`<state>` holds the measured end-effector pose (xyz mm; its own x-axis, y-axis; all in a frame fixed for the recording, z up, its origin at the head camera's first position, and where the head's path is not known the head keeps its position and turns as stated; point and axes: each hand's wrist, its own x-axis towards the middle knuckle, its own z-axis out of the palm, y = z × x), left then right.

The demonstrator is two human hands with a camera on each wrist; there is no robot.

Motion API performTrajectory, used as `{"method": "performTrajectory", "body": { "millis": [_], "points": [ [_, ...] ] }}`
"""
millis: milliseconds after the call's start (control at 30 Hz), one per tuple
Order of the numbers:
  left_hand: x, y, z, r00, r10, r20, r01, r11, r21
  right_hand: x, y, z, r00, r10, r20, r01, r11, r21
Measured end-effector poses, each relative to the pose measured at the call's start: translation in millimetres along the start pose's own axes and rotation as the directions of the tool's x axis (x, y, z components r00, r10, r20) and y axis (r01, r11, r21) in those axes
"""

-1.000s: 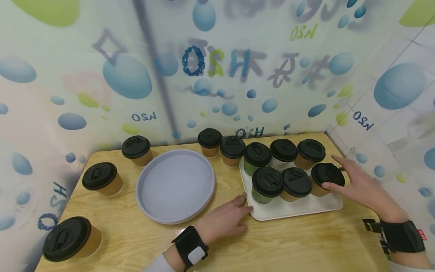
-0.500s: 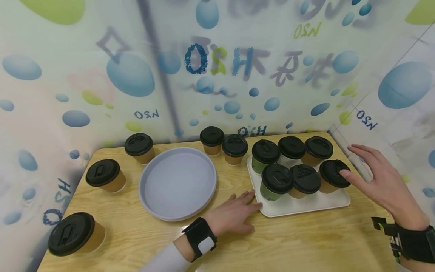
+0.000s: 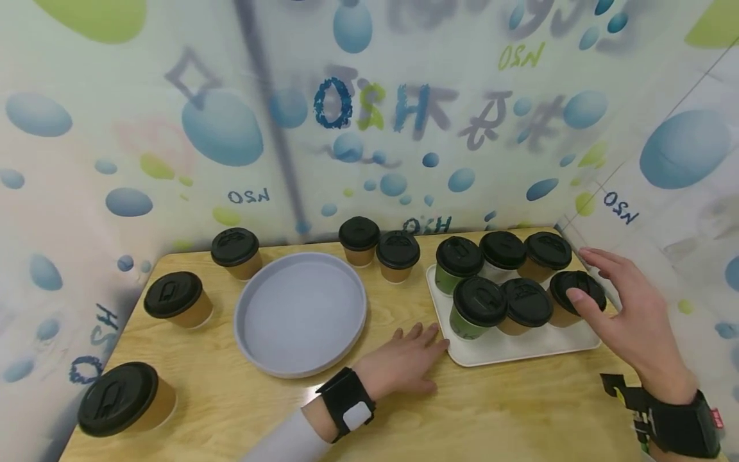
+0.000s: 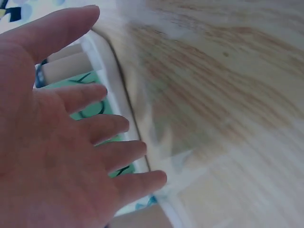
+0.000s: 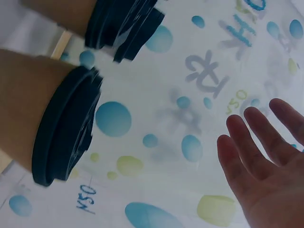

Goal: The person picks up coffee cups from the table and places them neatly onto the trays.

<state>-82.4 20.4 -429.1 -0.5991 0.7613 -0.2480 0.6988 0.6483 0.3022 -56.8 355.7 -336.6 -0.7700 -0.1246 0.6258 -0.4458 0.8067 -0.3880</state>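
A white rectangular tray [image 3: 522,350] bears several lidded paper cups. My left hand [image 3: 398,364] lies with fingers spread at its left edge, the fingertips by the rim; in the left wrist view the left hand [image 4: 71,142] is straight-fingered and grips nothing. At the tray's near left is a green cup with a black lid [image 3: 480,301]. My right hand [image 3: 643,314] is spread beside the front right brown cup [image 3: 577,295], its thumb overlapping the lid. In the right wrist view, the right hand [image 5: 266,156] is apart from the brown cup [image 5: 28,104].
Left of the tray lies a round grey-purple plate [image 3: 300,314]. Brown cups with black lids stand around it: near left [image 3: 127,398], left [image 3: 179,298], back left [image 3: 235,252], and two at its back right [image 3: 398,255]. A patterned wall [image 3: 369,160] bounds the table's back.
The tray with its cups has shifted right, away from the plate, and my left hand has moved along with it. My right hand has lifted off the front right cup.
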Motion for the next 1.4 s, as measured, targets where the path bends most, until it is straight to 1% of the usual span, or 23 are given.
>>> {"method": "performTrajectory", "body": {
  "millis": [67,133,200,233,333,400,467,533,567,600,633,667,700,767,833,967,1033,1100,1200,1300,1400],
  "points": [
    [-9.3,-4.3,-4.1,0.999,0.007,-0.041,-0.007,1.0,0.015,-0.1,-5.7,5.5,0.999,-0.03,-0.026,0.03,0.999,0.027],
    [-18.1,-10.6,-10.9,0.995,0.021,-0.096,-0.017,0.999,0.035,1.2,-11.2,11.9,0.997,-0.059,-0.051,0.061,0.997,0.04],
    [-25.9,-18.7,-20.5,0.984,0.032,-0.174,-0.022,0.998,0.062,3.8,-17.0,18.7,0.994,-0.087,-0.065,0.091,0.994,0.06],
    [-29.5,-22.7,-25.8,0.976,0.036,-0.214,-0.02,0.997,0.073,5.3,-20.1,22.4,0.992,-0.101,-0.072,0.106,0.992,0.065],
    [-38.2,-35.0,-41.0,0.944,0.026,-0.328,0.0,0.997,0.079,10.7,-29.6,33.5,0.985,-0.14,-0.098,0.15,0.983,0.104],
    [-42.3,-42.3,-51.4,0.918,0.013,-0.397,0.018,0.997,0.074,14.2,-35.4,40.1,0.981,-0.157,-0.117,0.172,0.976,0.135],
    [-43.7,-48.9,-62.6,0.886,0.0,-0.463,0.035,0.997,0.066,17.9,-40.9,45.6,0.976,-0.166,-0.139,0.188,0.969,0.159],
    [-42.0,-55.7,-73.4,0.855,-0.007,-0.519,0.05,0.996,0.069,20.1,-45.5,50.4,0.973,-0.167,-0.157,0.194,0.965,0.178],
    [-39.8,-59.3,-78.5,0.842,-0.006,-0.54,0.055,0.996,0.074,20.7,-47.5,52.5,0.973,-0.165,-0.16,0.194,0.963,0.187],
    [-36.8,-62.8,-83.4,0.831,-0.004,-0.557,0.059,0.995,0.081,21.4,-49.2,54.6,0.972,-0.165,-0.166,0.196,0.961,0.197],
    [-33.1,-66.6,-87.6,0.823,0.001,-0.568,0.06,0.994,0.088,21.8,-50.7,56.5,0.972,-0.164,-0.169,0.198,0.958,0.206],
    [-29.0,-70.1,-91.5,0.819,0.007,-0.574,0.063,0.993,0.102,22.2,-52.1,58.3,0.972,-0.165,-0.171,0.199,0.956,0.214],
    [-24.3,-73.7,-94.9,0.821,0.012,-0.571,0.063,0.992,0.111,22.6,-53.3,60.0,0.971,-0.166,-0.173,0.202,0.954,0.222],
    [-14.2,-79.9,-101.0,0.833,0.012,-0.553,0.07,0.989,0.127,24.0,-55.2,62.6,0.969,-0.169,-0.177,0.209,0.949,0.236],
    [-3.4,-85.4,-105.8,0.857,0.001,-0.516,0.081,0.987,0.136,25.3,-56.5,64.5,0.97,-0.17,-0.176,0.21,0.948,0.24],
    [17.1,-94.4,-110.5,0.91,-0.059,-0.41,0.138,0.977,0.165,25.6,-57.4,67.1,0.972,-0.168,-0.165,0.205,0.948,0.244],
    [25.7,-97.9,-110.4,0.928,-0.096,-0.359,0.177,0.963,0.201,24.6,-56.7,67.7,0.974,-0.168,-0.153,0.202,0.949,0.242],
    [33.3,-100.7,-109.7,0.936,-0.129,-0.328,0.216,0.946,0.241,24.1,-55.6,68.2,0.975,-0.171,-0.141,0.201,0.949,0.242],
    [43.6,-103.1,-109.4,0.935,-0.158,-0.318,0.256,0.921,0.294,24.5,-53.0,68.4,0.976,-0.171,-0.134,0.199,0.952,0.234],
    [52.0,-102.7,-110.9,0.934,-0.168,-0.314,0.269,0.912,0.311,25.5,-50.2,68.3,0.978,-0.162,-0.133,0.19,0.954,0.233],
    [58.4,-101.3,-111.9,0.94,-0.189,-0.285,0.276,0.91,0.309,25.6,-48.1,68.8,0.98,-0.157,-0.125,0.183,0.953,0.24]
  ]
}}
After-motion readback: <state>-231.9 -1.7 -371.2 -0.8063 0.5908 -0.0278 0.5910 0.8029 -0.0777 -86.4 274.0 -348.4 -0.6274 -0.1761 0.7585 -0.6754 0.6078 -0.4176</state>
